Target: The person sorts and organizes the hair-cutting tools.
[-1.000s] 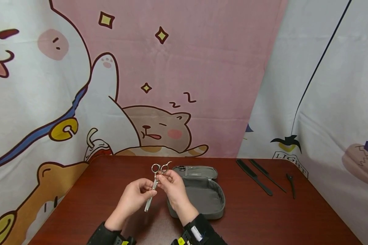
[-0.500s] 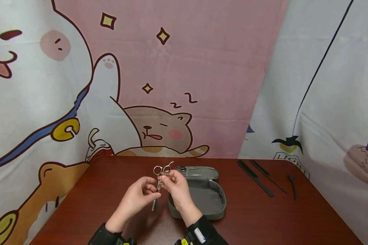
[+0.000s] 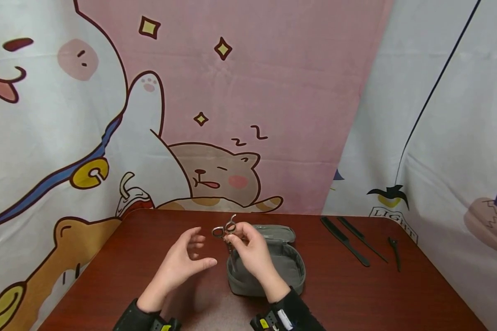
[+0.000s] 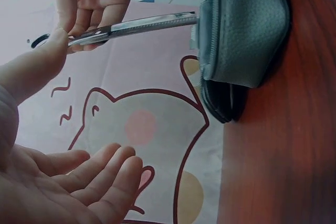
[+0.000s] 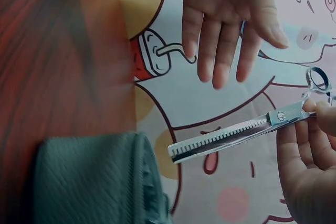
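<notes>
My right hand (image 3: 250,250) pinches a pair of silver thinning scissors (image 5: 226,139) near the finger rings, blades pointing down. One blade shows a row of comb-like teeth in the right wrist view. The scissors hang above the left part of an open grey zip case (image 3: 290,271), whose lid is folded back. To the left, my left hand (image 3: 180,262) is apart from the scissors, fingers spread and thumb out, holding nothing.
On the right of the brown table (image 3: 339,294) lie a wide black comb (image 3: 344,241), a thin tail comb (image 3: 362,238) and a small dark slim tool (image 3: 395,253). A cartoon-print cloth (image 3: 290,115) hangs behind the table's back edge.
The left hand has let go of the scissors and its fingers have spread. The right hand has carried the scissors rightward, from beside the case to over its left part.
</notes>
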Demonstrator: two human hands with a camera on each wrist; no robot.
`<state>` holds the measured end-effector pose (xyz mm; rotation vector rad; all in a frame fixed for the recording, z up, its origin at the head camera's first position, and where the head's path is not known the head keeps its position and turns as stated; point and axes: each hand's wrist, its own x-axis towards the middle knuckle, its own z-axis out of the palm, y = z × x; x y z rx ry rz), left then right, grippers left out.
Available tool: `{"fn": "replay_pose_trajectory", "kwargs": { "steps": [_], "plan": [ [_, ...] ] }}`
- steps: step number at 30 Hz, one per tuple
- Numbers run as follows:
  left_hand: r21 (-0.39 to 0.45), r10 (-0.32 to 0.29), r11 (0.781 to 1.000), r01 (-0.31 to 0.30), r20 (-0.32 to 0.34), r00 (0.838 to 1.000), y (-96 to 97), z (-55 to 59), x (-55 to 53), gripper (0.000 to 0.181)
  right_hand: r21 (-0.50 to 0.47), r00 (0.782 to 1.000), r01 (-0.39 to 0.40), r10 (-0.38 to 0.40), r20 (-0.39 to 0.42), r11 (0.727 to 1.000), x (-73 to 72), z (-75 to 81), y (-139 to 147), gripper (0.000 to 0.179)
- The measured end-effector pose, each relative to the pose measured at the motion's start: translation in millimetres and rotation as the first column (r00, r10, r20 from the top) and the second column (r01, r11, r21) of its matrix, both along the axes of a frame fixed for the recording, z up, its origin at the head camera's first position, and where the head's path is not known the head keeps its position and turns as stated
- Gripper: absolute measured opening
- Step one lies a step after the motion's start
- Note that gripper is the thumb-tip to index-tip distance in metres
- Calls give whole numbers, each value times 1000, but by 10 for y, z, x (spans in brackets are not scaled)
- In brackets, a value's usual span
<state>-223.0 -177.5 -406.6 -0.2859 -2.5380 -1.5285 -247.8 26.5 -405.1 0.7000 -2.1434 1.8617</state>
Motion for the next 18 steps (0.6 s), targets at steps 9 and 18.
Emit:
{"fn": "replay_pose_trajectory", "kwargs": {
  "steps": [9, 18],
  "plan": [
    [-40, -38, 999, 37, -49, 998, -14, 167, 26, 94, 201, 960, 114, -56, -274, 973, 70, 37, 89, 6],
    [-154, -2, 987, -48, -307, 952, 96, 250, 124, 85, 270, 905, 173, -45, -423, 947, 82, -10, 108, 10]
  ]
}}
